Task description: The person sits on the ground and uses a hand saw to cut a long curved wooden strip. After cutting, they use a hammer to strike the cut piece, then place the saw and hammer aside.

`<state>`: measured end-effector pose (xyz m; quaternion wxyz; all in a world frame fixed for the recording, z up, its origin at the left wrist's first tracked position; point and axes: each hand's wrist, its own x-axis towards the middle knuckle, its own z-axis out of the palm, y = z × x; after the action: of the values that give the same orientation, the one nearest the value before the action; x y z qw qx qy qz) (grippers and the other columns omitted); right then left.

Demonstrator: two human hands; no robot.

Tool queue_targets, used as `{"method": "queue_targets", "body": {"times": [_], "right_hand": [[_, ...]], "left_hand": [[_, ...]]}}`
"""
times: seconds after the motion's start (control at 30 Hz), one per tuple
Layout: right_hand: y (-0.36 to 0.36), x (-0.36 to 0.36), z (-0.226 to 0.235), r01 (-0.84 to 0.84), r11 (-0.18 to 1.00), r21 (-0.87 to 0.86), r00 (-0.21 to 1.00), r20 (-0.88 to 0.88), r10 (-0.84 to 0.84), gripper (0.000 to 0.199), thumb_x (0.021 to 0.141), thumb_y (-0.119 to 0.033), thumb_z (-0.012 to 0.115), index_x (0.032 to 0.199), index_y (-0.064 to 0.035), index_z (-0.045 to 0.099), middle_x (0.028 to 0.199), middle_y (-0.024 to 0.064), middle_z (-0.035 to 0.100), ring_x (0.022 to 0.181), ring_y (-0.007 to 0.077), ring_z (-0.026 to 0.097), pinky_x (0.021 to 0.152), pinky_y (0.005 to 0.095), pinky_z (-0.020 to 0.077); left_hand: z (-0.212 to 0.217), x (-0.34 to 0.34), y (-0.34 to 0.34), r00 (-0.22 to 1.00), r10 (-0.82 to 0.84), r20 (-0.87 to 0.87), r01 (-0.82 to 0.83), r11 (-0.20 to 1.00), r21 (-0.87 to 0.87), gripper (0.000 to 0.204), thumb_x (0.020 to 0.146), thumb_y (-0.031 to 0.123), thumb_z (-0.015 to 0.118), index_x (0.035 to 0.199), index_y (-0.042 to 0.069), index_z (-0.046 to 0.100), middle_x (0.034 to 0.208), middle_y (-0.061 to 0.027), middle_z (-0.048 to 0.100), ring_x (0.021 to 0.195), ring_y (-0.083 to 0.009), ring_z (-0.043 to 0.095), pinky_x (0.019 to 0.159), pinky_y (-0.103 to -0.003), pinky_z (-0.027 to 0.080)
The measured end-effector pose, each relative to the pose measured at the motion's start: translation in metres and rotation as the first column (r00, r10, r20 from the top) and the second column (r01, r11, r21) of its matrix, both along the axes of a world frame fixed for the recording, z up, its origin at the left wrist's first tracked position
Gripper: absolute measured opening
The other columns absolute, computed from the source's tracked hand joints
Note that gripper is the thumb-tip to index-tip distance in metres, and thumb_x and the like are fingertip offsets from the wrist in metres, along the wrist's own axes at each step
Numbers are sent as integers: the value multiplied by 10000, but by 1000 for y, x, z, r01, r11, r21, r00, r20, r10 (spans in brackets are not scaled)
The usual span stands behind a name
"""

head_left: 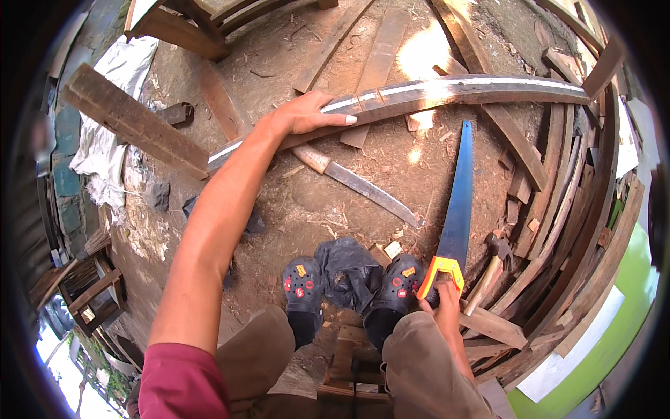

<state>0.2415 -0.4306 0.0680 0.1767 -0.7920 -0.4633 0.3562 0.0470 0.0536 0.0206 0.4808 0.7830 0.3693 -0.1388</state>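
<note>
My left hand (310,115) grips a long wooden beam (488,91), its thumb lying along the top and its fingers over the far side. A white stripe runs along the beam, and a few cut lines cross it just right of that hand. Down by my right knee, my right hand (445,302) is closed round the orange and yellow handle of a handsaw (457,209). The saw's blue blade points away from me, its tip short of the beam and apart from it. Between beam and feet, a machete (370,192) with a wooden handle lies on the ground.
A hammer (488,272) rests beside the saw handle, at the edge of stacked curved planks (586,230) on the right. Loose boards (384,49) lie beyond the beam. An upright post (132,119) meets its left end. Dark cloth (345,269) lies between my shoes.
</note>
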Motion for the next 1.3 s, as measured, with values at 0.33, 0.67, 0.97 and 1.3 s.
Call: {"method": "queue_targets", "body": {"times": [0.33,0.67,0.97,1.3], "right_hand": [[0,-1,-3,-21,999,35,1000,13,21,445,638,-32,840,1016,-7,609,995,155,596,957,377,594,851,428,478],[-4,12,4,91,996,6,976,-199,-88,459,636,-37,855,1029,25,626,1028,157,616,982,346,608,889,411,482],[-30,16,15,544,829,130,812,-330,-481,218,741,89,664,921,5,573,849,51,556,746,125,555,633,269,466],[12,29,32,180,943,280,975,77,-209,288,803,-70,786,962,22,564,851,173,568,736,355,573,699,414,479]], "left_hand": [[2,-2,19,987,11,-160,-13,1000,-9,944,792,772,575,1370,26,610,1430,-231,517,1352,-341,471,1116,-424,359],[14,-2,20,997,-10,-74,26,973,229,855,727,741,717,1176,13,712,1077,-226,727,984,-363,703,874,-449,538],[10,-6,5,999,-31,-34,42,916,399,527,805,436,805,1155,52,722,882,-194,741,815,-321,724,751,-437,553],[26,-17,-84,953,-227,-202,280,914,293,541,868,481,721,1135,12,676,775,-193,705,802,-345,705,859,-462,520]]}}
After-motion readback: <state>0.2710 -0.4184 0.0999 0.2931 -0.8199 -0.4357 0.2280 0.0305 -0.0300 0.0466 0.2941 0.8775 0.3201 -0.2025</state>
